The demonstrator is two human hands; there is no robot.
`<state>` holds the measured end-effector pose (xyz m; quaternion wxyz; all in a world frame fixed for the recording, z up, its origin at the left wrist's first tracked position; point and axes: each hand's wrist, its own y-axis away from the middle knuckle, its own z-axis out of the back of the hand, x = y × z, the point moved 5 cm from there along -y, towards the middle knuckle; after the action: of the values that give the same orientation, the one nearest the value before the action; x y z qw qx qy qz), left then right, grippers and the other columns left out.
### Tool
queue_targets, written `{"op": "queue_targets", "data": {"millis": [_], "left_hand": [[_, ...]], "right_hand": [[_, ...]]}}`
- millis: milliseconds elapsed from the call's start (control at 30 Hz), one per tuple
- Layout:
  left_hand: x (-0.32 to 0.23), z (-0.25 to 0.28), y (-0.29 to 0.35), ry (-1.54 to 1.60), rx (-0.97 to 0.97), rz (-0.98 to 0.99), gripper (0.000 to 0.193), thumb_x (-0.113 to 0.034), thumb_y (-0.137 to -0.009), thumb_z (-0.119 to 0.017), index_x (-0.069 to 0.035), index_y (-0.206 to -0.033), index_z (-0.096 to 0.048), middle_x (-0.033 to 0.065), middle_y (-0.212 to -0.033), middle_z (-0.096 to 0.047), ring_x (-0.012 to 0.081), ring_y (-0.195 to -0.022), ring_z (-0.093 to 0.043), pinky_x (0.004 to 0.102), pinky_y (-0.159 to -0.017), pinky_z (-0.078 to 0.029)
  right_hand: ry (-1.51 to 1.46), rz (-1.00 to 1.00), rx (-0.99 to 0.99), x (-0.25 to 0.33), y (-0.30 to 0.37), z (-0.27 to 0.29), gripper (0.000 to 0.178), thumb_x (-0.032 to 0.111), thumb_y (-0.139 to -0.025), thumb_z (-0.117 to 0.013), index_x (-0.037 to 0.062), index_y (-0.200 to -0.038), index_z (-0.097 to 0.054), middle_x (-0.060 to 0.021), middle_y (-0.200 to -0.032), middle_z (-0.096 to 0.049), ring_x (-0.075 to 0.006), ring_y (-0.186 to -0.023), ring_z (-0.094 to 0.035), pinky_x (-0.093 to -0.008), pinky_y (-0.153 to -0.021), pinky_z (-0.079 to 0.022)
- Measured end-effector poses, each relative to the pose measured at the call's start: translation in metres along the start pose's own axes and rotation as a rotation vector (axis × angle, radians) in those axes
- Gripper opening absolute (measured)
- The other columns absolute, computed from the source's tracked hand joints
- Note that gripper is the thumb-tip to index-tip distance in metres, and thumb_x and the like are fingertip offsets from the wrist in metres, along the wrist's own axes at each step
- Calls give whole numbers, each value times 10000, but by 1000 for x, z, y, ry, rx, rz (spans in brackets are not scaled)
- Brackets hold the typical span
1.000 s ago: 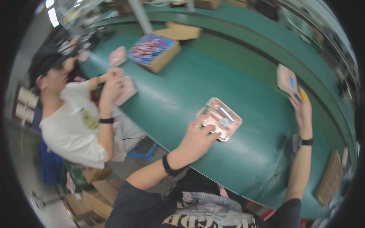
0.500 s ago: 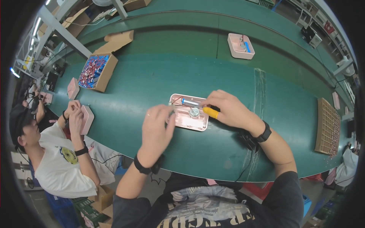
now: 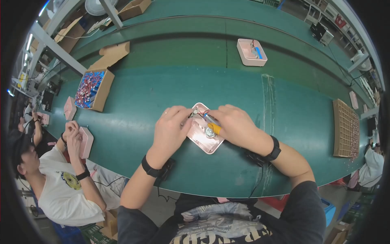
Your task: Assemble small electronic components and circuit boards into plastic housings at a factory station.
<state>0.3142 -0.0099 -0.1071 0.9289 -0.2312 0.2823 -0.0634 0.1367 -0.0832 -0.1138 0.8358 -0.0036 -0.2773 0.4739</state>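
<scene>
A pale pink plastic housing (image 3: 200,137) lies tilted on the green bench in front of me, its hollow side up. Inside are a round silvery part (image 3: 210,132), a blue cylindrical battery (image 3: 209,118) and thin red and dark wires (image 3: 202,111). My left hand (image 3: 172,128) is at the housing's upper left, thumb and fingers pinched by the wire ends; what sits between them is mostly hidden. My right hand (image 3: 237,124) curls over the battery from the right, with a yellow finger cot (image 3: 214,129) on one digit beside it.
Farther back stands another pink housing (image 3: 252,61) with a blue battery. An opened carton (image 3: 106,91) of blue batteries with wires is at left; a compartmented cardboard tray (image 3: 340,128) at right. A co-worker (image 3: 69,183) at left handles a pink housing (image 3: 86,142). Cables hang by my wrists.
The pink housing has turned clockwise and now lies slanted. My left hand has moved in to its upper corner by the wires; my right hand has shifted over the battery. The view has shifted slightly.
</scene>
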Motion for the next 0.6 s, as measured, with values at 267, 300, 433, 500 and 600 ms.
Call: {"op": "queue_targets", "data": {"millis": [267, 300, 433, 500, 600], "left_hand": [[7, -3, -7, 176, 151, 166, 218, -27, -916, -686, 1, -1130, -708, 150, -1040, -722, 271, -912, -703, 363, -793, -574], [7, -4, -8, 178, 153, 165, 218, -27, -916, -686, 1, -1130, -708, 150, -1040, -722, 271, -912, -703, 363, -793, -574], [9, -6, -8, 214, 121, 172, 212, -19, -934, -674, 10, -1142, -704, 152, -1051, -724, 267, -911, -705, 346, -801, -575], [10, -8, -2, 255, 59, 171, 199, -35, -922, -681, -16, -1117, -715, 140, -1005, -729, 292, -890, -678, 373, -784, -549], [12, -5, 1, 298, 32, 187, 199, -42, -914, -687, -29, -1109, -721, 134, -987, -733, 302, -885, -666, 384, -779, -538]], "right_hand": [[44, -65, -5, 2, -6, -9, 355, -8, -734, -674, 0, -1088, -712, -146, -902, -661, -341, -849, -626, -448, -785, -535], [51, -84, 14, 2, -9, -10, 344, -15, -733, -671, -3, -1074, -712, -149, -903, -665, -344, -849, -633, -449, -784, -537], [5, -144, 65, 2, -17, -14, 310, -19, -735, -671, -11, -1042, -713, -159, -908, -678, -356, -848, -655, -453, -775, -548], [-20, -160, 83, 2, -19, -15, 298, -18, -736, -672, -14, -1032, -714, -163, -909, -683, -361, -847, -662, -454, -771, -552], [-109, -180, 25, 3, -16, -16, 284, -12, -733, -682, -21, -1014, -712, -173, -906, -692, -372, -843, -676, -452, -761, -561]]}}
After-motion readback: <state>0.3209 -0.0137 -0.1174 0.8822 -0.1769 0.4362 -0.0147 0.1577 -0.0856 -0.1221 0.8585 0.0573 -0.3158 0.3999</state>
